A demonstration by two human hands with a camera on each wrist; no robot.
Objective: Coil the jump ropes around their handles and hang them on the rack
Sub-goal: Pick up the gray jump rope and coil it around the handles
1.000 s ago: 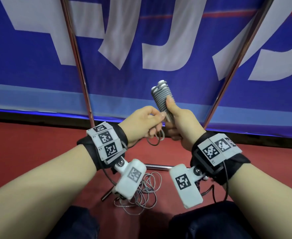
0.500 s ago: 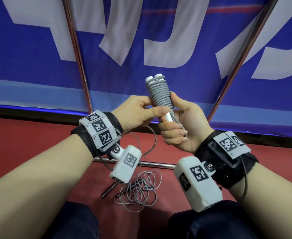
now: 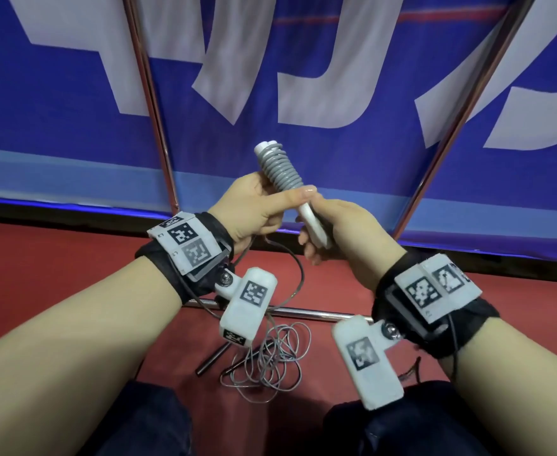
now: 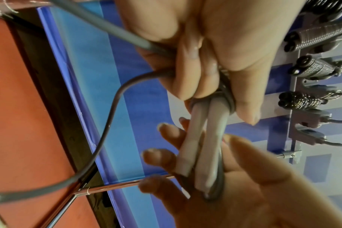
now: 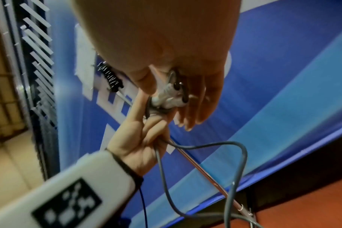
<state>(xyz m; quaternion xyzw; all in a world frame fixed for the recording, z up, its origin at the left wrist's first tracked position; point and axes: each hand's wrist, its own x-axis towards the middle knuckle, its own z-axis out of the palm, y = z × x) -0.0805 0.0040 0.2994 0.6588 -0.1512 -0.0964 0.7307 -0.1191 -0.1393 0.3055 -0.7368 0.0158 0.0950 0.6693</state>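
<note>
I've got the 2 pale plastic handles cradled in my right hand; left hand pinches the grey cord coil at 12 o'clock. Risk: thumb slips, wraps spring loose. Loose grey cord on the red floor at 6 may snag.

A sports hall or gym: red rubbery floor, a big blue banner with white lettering on metal poles, and a wall rack holding coiled jump ropes.
</note>
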